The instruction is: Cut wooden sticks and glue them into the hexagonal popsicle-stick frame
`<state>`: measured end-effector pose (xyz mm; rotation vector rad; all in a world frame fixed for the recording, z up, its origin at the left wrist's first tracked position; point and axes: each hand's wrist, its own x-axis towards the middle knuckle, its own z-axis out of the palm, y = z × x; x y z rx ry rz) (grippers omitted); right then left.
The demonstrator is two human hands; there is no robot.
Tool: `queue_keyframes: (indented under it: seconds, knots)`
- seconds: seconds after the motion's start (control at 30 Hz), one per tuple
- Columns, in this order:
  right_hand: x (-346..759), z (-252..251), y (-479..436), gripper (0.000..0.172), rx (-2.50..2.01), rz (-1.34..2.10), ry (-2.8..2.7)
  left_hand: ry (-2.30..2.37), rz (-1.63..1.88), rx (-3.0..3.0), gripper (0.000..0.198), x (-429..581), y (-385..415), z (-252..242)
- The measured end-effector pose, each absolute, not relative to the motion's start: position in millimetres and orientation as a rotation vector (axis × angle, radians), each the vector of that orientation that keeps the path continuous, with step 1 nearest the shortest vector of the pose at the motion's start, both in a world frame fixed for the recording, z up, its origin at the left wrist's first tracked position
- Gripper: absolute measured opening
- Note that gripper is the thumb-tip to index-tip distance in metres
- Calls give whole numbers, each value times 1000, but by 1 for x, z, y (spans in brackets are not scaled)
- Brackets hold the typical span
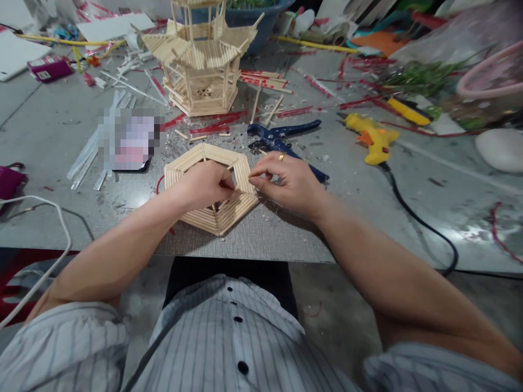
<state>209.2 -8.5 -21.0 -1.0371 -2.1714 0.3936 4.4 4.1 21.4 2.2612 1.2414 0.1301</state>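
A flat hexagonal frame of thin wooden sticks, with an opening in its middle, lies near the table's front edge. My left hand is over the frame, its fingers closed at the central opening; whatever they grip is hidden. At the frame's right edge, my right hand pinches thumb against index finger, and I cannot make out anything between them. Dark blue cutting pliers lie just behind and partly under my right hand. A ring is on one right finger.
Behind stands a stick-built pagoda model. A yellow glue gun with a black cord lies to the right. On the left are a blurred phone and clear glue sticks. Red wrappers, loose sticks and a white cable lie about.
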Motion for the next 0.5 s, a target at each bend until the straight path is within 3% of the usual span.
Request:
queue_keyframes:
  seconds: [0.5]
  knots:
    - [211,-21,-6,13,-1037,424,-2218,1265,-65,2361,22,5,5,22]
